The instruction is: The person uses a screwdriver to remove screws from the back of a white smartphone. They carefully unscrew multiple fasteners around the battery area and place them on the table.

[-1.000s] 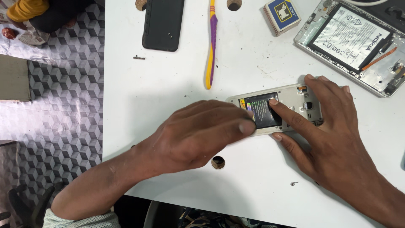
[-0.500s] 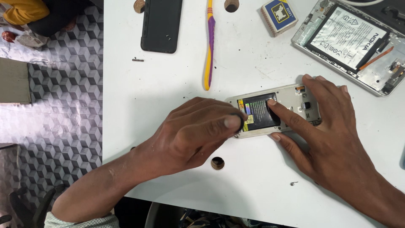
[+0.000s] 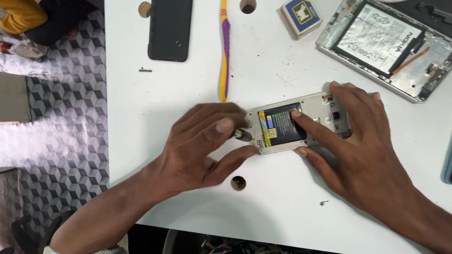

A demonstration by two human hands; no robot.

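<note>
Presently, the left hand is closed around a small metal-tipped tool, thumb and fingers pinched on it, with the tip at the left short edge of an opened phone. The right hand lies spread over the right part of that phone, index finger pressing the dark battery seated in its bay, thumb braced against the near long edge; it grips nothing, only pins the phone flat.

The opened phone lies back side up on the white table, near its centre. Judged by appearance, it is light and stiff, likely to slide on the smooth top unless held down. The exposed board and battery look fragile; the pale frame edges seem the safer hold.

Other items, placed from the opened phone:
- a yellow and purple pry tool, just beyond its left end, running away from the person
- a black phone, further left and beyond
- a small printed box, straight beyond
- a second dismantled phone, beyond and right, well apart
- a round hole in the table, on the near side, left
- a tiny screw, on the near side
</note>
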